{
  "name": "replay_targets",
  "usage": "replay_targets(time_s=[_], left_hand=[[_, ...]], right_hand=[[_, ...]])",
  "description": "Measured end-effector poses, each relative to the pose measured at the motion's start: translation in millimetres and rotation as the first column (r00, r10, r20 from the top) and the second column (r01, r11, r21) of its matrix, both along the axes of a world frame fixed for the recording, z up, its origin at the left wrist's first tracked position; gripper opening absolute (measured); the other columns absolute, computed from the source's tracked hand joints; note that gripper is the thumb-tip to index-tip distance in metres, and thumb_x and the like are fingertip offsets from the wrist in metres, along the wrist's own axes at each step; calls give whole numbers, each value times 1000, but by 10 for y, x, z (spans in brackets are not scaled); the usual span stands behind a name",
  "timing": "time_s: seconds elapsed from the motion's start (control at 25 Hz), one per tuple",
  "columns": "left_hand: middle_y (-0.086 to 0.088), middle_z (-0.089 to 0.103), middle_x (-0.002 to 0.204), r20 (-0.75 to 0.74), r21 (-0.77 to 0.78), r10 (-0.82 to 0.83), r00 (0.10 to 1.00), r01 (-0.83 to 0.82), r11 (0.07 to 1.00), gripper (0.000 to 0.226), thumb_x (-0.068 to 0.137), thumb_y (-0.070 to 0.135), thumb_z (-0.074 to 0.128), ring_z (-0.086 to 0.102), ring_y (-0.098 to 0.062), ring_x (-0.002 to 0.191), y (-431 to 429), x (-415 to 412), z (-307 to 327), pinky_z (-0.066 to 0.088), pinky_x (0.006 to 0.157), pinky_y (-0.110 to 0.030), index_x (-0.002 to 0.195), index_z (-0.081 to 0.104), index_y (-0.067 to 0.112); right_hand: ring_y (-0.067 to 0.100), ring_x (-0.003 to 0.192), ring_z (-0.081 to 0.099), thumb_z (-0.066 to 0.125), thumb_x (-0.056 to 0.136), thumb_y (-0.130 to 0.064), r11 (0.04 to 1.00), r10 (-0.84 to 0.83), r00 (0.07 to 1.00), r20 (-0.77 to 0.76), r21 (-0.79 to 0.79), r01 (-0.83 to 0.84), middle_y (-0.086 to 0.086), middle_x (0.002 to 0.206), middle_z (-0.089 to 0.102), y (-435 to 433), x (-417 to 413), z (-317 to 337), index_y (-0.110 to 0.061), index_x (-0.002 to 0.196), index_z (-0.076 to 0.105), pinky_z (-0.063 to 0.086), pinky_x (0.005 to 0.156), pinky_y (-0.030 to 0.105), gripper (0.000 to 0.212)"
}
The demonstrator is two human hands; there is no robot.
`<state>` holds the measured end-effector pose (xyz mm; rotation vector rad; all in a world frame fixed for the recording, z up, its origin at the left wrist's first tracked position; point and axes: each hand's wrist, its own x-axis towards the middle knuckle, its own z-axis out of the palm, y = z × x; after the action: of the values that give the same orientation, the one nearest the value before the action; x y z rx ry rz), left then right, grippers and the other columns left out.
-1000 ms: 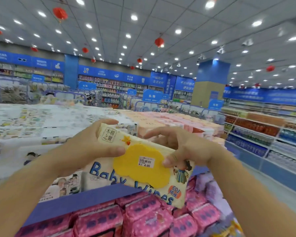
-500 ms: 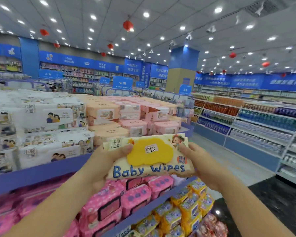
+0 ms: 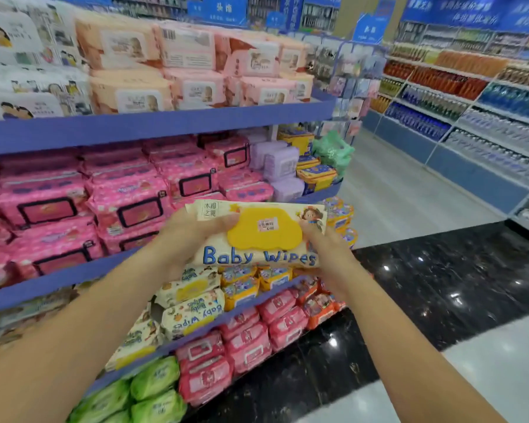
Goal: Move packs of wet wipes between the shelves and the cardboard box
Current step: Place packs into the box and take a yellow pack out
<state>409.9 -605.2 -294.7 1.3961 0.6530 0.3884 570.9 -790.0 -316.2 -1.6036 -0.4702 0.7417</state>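
Observation:
I hold a cream pack of wet wipes with a yellow lid, a price sticker and blue "Baby Wipes" lettering in front of the blue shelves. My left hand grips its left end, thumb on top. My right hand grips its right end from the side and below. Matching cream "Baby Wipes" packs lie on the shelf level just beneath the held pack. No cardboard box is in view.
The shelves carry pink packs, peach and white packs on top, purple packs, red packs and green packs at the bottom. A black and grey floor aisle runs right, with drink shelves beyond.
My view has tilted down from the ceiling and top shelf to the lower shelves. The pack, held in both hands, has come down from the top shelf's level to the lower shelves.

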Motion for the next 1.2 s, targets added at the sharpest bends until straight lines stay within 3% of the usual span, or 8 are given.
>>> replay_targets(time_s=[0.12,0.4,0.56,0.68,0.8,0.92,1.0,1.2], left_hand=[[-4,80,104,-57,-55,-10,998,7,998,37,80,34,81,78,-21,87,-198,-51,-311,62,76,-35,110,70,16],[-7,80,104,-142,-162,116,983,-139,977,54,70,35,87,79,-22,83,-258,-657,-961,62,63,-32,116,65,16],[-1,81,91,-209,-134,298,931,-329,935,25,82,22,82,77,-14,69,-236,-1312,-1069,58,52,-25,101,65,21],[-2,80,105,-236,-160,370,898,-412,897,58,72,33,88,78,-19,85,-469,-1865,-1188,63,74,-37,120,60,17],[-4,74,123,-272,-160,490,828,-541,826,94,60,43,95,76,-26,101,-928,-2265,-1279,56,94,-51,140,50,21],[-6,80,104,-257,-163,567,783,-613,773,48,81,24,82,78,-22,87,-1556,-2448,-1314,62,70,-35,124,64,12],[-8,80,97,-270,-182,613,742,-665,724,33,85,19,78,79,-22,78,-2024,-2498,-1358,61,57,-30,116,68,12],[-8,80,101,-259,-162,695,671,-739,653,71,67,24,91,77,-31,91,-2796,-2538,-1598,62,81,-52,127,56,16]], right_hand=[[27,116,67,73,68,-75,1000,5,998,-64,-29,-7,-2,129,69,-204,25,-337,-38,131,57,55,97,54,75],[11,96,74,68,81,-62,987,119,983,-140,-91,-133,-11,108,77,-72,-410,-948,-34,118,64,59,90,41,46],[15,106,69,68,82,-63,951,252,946,-205,-128,-281,-13,111,75,246,-849,-1134,-37,118,63,52,98,47,44],[7,112,62,62,91,-57,902,384,900,-207,-124,-414,-16,122,67,307,-1180,-1299,-31,132,57,46,91,36,48],[21,144,39,63,85,-67,834,507,837,-203,-127,-536,-7,159,36,148,-1442,-1386,-22,157,29,38,111,46,91],[12,109,63,59,96,-48,780,579,779,-242,-114,-615,-10,129,61,-195,-1607,-1392,-19,140,46,51,90,33,54],[19,92,73,61,97,-44,732,627,730,-271,-114,-671,-5,106,76,-510,-1675,-1469,-18,129,56,59,84,43,41],[31,98,75,64,97,-30,661,685,651,-328,-97,-744,5,109,78,-1067,-1578,-1689,-22,123,60,58,92,54,27]])
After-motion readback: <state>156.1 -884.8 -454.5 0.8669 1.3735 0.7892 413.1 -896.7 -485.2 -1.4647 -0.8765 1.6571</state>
